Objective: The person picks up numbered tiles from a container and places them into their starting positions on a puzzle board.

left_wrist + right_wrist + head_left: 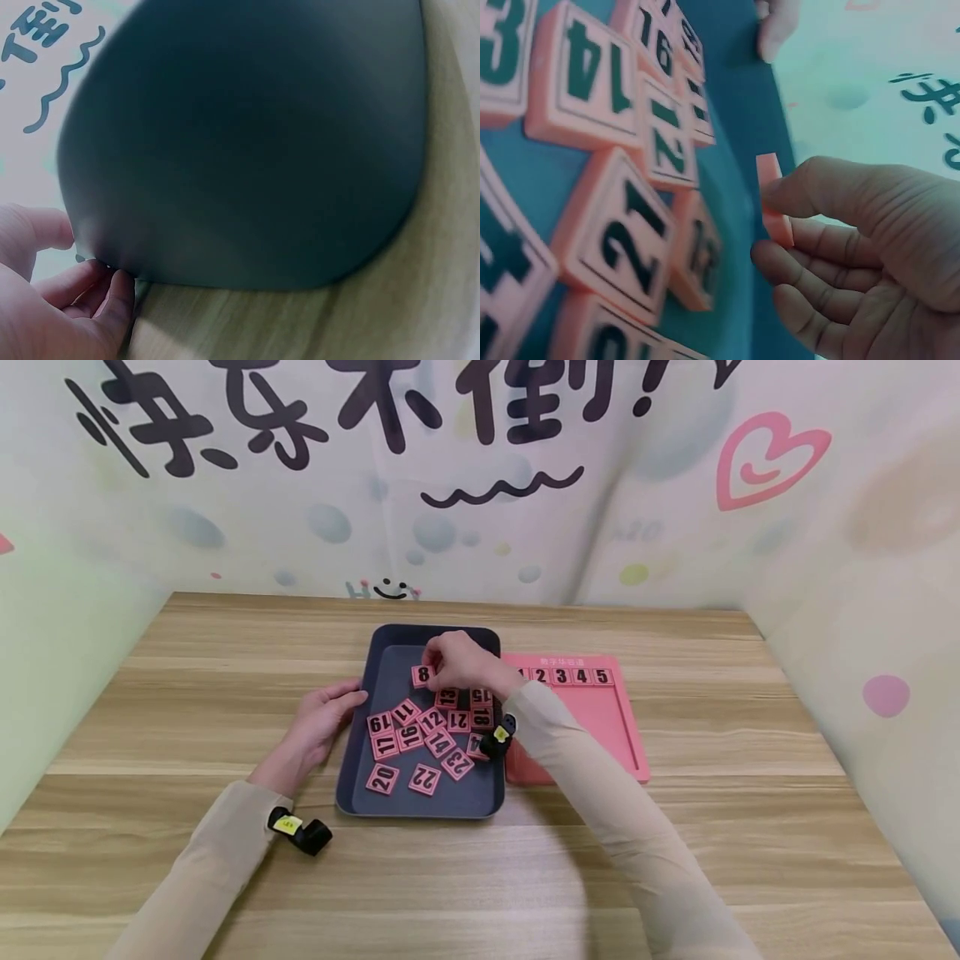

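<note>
My right hand [465, 662] is over the far part of a dark grey tray [360, 793], pinching a pink number tile marked 8 [422, 676] between thumb and fingers. The right wrist view shows this tile [775, 199] edge-on in the pinch. On the tray floor lie several loose pink number tiles [382, 778], turned various ways; 19, 20, 22 and 23 can be read. At the tray's left side, my left hand [318, 718] grips the rim. The left wrist view has the thumb and curled fingers [116, 304] at the tray's outer wall.
Against the tray's right side lies a pink board [588, 727], its top row bearing number tiles [561, 677] up to 5. My right forearm covers the board's left part. A wooden table [750, 760] carries everything, with a printed wall [480, 552] behind.
</note>
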Demonstrator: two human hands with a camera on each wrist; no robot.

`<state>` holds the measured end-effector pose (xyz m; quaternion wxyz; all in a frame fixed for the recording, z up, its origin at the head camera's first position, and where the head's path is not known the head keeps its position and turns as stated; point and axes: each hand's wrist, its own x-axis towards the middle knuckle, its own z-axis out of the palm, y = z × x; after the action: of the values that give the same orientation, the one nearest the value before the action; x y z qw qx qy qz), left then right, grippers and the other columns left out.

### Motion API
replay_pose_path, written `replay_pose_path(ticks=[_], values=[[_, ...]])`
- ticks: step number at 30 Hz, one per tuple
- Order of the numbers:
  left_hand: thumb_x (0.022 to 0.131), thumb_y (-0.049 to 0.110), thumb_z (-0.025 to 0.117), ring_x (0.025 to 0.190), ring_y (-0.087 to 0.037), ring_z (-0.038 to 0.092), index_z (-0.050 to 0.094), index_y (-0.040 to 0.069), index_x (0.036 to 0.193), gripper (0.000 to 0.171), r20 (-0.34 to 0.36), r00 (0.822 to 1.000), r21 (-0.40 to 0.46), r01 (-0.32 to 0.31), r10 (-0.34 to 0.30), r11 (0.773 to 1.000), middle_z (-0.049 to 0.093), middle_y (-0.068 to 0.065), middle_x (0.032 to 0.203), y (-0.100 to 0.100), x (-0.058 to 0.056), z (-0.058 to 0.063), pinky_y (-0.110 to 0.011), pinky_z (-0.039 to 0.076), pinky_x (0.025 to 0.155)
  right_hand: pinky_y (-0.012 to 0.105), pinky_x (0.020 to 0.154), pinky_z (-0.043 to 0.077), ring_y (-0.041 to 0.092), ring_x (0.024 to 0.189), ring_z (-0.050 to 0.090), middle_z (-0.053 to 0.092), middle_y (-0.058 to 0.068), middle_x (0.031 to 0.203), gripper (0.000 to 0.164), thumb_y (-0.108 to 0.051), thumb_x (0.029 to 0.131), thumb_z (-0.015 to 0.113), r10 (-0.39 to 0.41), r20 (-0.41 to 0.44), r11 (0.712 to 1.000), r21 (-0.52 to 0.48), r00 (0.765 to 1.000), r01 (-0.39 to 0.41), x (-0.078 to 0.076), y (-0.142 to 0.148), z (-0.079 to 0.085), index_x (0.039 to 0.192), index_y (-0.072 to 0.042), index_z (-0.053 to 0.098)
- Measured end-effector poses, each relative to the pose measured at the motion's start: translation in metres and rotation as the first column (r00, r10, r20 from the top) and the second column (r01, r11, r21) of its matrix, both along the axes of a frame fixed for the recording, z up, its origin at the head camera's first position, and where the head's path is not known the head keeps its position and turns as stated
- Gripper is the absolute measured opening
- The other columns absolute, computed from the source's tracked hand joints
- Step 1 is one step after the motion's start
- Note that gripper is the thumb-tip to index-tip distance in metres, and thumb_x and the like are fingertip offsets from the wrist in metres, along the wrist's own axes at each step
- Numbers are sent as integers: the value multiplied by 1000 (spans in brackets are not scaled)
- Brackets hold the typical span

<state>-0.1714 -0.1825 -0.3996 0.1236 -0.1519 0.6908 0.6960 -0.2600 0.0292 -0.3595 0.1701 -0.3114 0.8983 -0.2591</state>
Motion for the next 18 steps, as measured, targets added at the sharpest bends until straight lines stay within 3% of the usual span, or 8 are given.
replay_pose_path(ticks=[9, 18], values=[[94, 10, 53, 105, -7, 50, 38, -3, 140, 50, 4, 1000, 12, -15, 15, 1000, 36, -17, 146, 1, 0, 0, -26, 36, 102, 25, 64, 45, 17, 73, 53, 60, 8, 86, 23, -7, 80, 67, -55, -25, 993, -102, 998, 52, 9, 39, 23, 102, -2, 62], [93, 9, 53, 102, -5, 52, 38, -4, 139, 50, -3, 1000, 21, -10, 10, 1000, 35, -18, 146, 2, -1, -1, -21, 39, 97, 30, 67, 47, 21, 75, 55, 60, 10, 85, 23, -6, 78, 69, -148, -38, 982, -122, 988, 142, 16, 97, 19, 99, 2, 62]])
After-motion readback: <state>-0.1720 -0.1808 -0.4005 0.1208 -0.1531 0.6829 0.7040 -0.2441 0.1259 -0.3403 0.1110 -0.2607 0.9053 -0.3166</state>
